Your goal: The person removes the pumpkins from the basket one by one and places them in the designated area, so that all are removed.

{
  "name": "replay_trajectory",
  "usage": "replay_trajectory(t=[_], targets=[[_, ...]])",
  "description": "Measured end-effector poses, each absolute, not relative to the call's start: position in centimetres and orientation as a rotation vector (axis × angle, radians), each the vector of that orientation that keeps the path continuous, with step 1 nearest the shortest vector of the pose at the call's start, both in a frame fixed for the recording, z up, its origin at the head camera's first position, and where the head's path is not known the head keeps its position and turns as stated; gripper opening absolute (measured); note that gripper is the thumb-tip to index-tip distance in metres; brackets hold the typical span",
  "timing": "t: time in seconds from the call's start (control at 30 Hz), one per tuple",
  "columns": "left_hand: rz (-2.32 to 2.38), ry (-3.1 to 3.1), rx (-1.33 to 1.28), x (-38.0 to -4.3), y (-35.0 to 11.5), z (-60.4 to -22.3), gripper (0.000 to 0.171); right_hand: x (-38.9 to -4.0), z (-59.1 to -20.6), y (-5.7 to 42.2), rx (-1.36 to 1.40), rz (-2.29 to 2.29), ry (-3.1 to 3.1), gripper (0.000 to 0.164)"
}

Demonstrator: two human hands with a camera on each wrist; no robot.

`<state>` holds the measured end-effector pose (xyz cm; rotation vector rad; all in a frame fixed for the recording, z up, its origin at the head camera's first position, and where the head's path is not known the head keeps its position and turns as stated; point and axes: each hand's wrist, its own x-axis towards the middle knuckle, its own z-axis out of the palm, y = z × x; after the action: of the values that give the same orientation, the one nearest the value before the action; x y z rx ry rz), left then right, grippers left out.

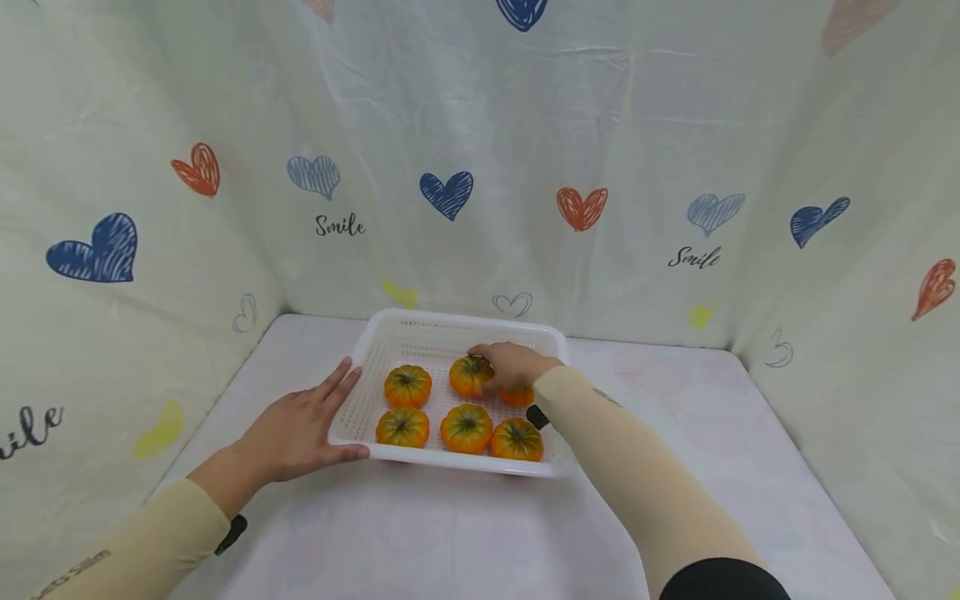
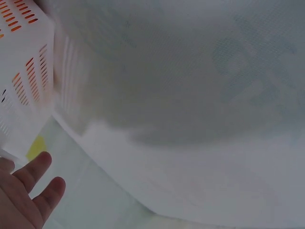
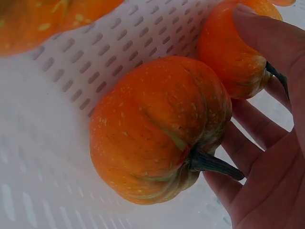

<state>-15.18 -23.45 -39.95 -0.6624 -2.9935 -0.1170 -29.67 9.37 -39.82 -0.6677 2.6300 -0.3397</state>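
Note:
Small orange pumpkins with green-streaked tops sit in two rows in a white perforated plastic basket (image 1: pixel 450 458). My right hand (image 1: pixel 521 365) reaches over the basket's right side and grips the middle back pumpkin (image 1: pixel 467 379). In the right wrist view, the thumb lies over that pumpkin (image 3: pixel 233 52), with fingers behind it. Another pumpkin (image 3: pixel 157 133) with a dark stem sits close under the palm; the right arm partly covers it in the head view. At the basket's left side, my left hand (image 1: pixel 296 429) rests with fingers spread, its thumb by the front corner.
More pumpkins stand in the basket, including one (image 1: pixel 407 387) at back left and one (image 1: pixel 517 439) at front right. The basket is on a white-covered table (image 1: pixel 360 533). A pale curtain (image 1: pixel 510 267) printed with hearts hangs behind and at both sides.

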Motion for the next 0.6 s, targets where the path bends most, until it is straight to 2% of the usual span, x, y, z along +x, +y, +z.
replay_trajectory(t=[0.3, 0.6], targets=[[-0.151, -2.997, -0.661, -15.21, -23.58, -40.14, 0.112, -29.68, -40.16, 8.71, -0.611, -0.398, 2.61, 0.068], [-0.167, -3.028, -0.624, -15.18, -23.69, -40.54, 0.113, -29.81, -40.16, 8.43, -0.719, -0.351, 2.599, 0.074]])
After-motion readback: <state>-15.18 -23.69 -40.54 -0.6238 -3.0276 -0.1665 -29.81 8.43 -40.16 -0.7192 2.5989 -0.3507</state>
